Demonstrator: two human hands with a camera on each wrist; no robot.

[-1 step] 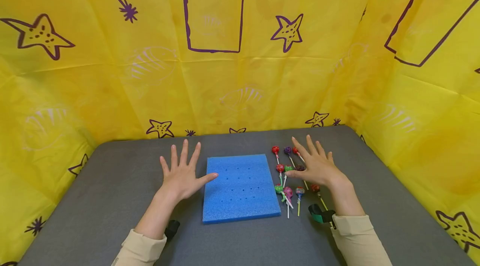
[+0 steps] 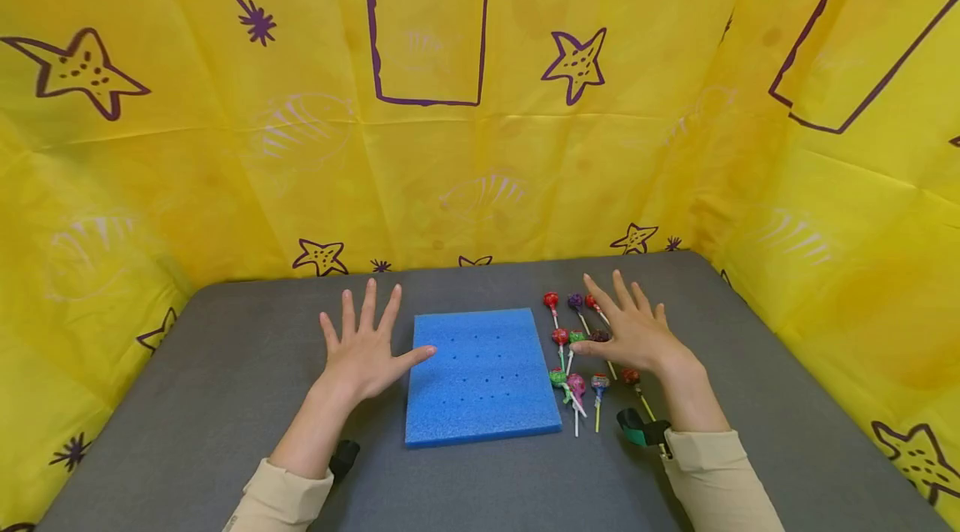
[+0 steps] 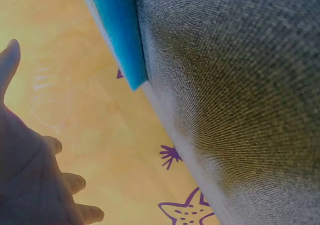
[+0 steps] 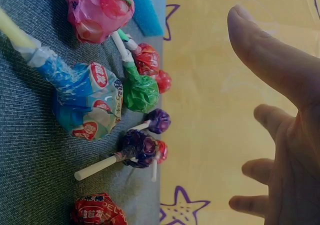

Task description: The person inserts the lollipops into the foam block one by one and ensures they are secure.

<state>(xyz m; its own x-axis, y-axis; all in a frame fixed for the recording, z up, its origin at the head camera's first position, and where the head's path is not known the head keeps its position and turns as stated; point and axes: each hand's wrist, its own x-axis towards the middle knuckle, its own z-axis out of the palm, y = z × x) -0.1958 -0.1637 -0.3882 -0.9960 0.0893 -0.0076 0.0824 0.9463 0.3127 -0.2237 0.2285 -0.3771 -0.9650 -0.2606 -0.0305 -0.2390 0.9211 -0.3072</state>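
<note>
My left hand (image 2: 360, 361) is held with fingers spread and holds nothing, its thumb overlapping the left edge of a blue foam board (image 2: 480, 415) dotted with small holes. Above several wrapped lollipops, my right hand (image 2: 637, 336) is likewise spread and holds nothing. The lollipops lie to the right of the board. Among them are a blue one (image 4: 87, 102), a pink one (image 4: 97, 10), a green one (image 4: 141, 92) and a red one (image 4: 95, 210). In the head view the right hand partly covers a dark lollipop (image 2: 599, 335).
A grey cloth-covered table (image 2: 225, 399) carries everything. Yellow fabric (image 2: 420, 207) with purple stars and frames surrounds it at the back and sides. A black strap (image 2: 641, 427) hangs at the right wrist, another (image 2: 344, 459) at the left.
</note>
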